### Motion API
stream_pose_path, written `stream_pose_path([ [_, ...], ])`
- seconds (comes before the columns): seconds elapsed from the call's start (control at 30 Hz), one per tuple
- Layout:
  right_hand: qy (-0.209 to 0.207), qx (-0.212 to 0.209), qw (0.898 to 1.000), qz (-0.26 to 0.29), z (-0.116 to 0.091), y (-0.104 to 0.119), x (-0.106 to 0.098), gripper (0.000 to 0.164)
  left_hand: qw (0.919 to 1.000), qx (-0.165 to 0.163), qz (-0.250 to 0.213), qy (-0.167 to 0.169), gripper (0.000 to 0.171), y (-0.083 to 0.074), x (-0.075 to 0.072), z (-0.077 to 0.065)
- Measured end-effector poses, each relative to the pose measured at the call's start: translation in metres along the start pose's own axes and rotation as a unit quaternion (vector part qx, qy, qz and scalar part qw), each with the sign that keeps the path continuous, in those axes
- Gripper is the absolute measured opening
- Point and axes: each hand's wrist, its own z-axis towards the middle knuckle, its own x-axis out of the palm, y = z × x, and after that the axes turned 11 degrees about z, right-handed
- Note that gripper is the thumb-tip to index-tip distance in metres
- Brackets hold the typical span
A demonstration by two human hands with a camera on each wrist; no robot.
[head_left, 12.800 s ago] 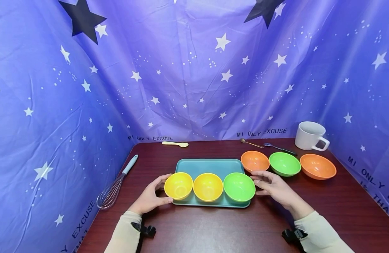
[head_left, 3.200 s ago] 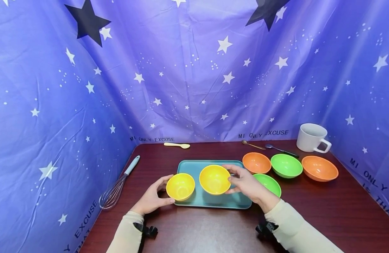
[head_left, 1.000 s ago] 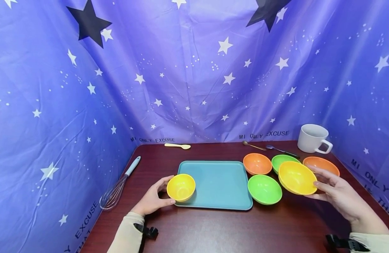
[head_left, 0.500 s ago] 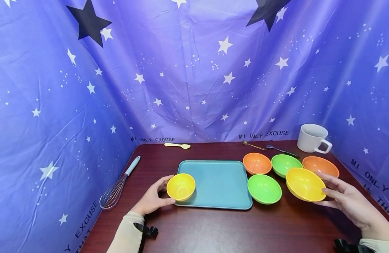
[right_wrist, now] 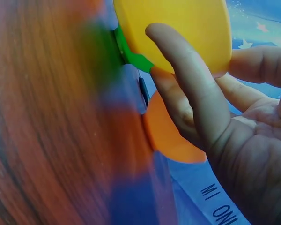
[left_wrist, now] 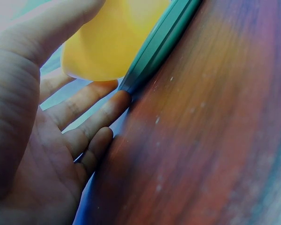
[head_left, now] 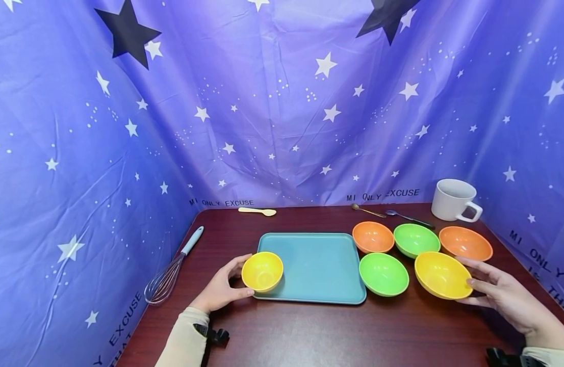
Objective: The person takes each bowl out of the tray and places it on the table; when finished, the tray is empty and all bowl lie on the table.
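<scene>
My left hand (head_left: 236,278) cups a small yellow bowl (head_left: 262,271) on the near left corner of a teal tray (head_left: 311,265); thumb in front, fingers behind. In the left wrist view that yellow bowl (left_wrist: 107,42) sits above the tray's edge (left_wrist: 164,42), and my fingers (left_wrist: 84,108) lie under it. My right hand (head_left: 476,275) grips a larger yellow bowl (head_left: 442,275) by its right rim. It is slightly tilted, at table level, right of a green bowl (head_left: 384,273). In the right wrist view my fingers (right_wrist: 192,84) curl over the yellow bowl (right_wrist: 178,28).
Behind the held bowl stand an orange bowl (head_left: 373,236), a green bowl (head_left: 416,239) and another orange bowl (head_left: 465,243). A white mug (head_left: 454,200) and two spoons (head_left: 392,211) lie at the back right. A whisk (head_left: 169,270) lies left, a pale spoon (head_left: 256,210) at the back.
My right hand carried the larger yellow bowl off the tray to the right and has lowered it beside the green bowl. The left hand and its small bowl stayed put.
</scene>
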Motion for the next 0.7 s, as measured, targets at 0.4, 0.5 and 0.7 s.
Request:
stream_pose_path([
  [0.4, 0.004, 0.021, 1.000, -0.011, 0.0033, -0.0069, -0.0054, 0.055, 0.9998, -0.016, -0.007, 0.002, 0.092, -0.0021, -0.0038, -0.0004],
  [0.5, 0.005, 0.025, 1.000, -0.015, 0.0039, -0.0083, -0.0058, 0.053, 1.0000, -0.006, -0.007, -0.002, 0.090, -0.0012, -0.0034, -0.0004],
  [0.7, 0.025, 0.039, 0.999, 0.007, 0.0041, -0.0100, -0.0041, 0.055, 0.9998, -0.018, -0.004, 0.002, 0.091, -0.0001, -0.0012, -0.0017],
])
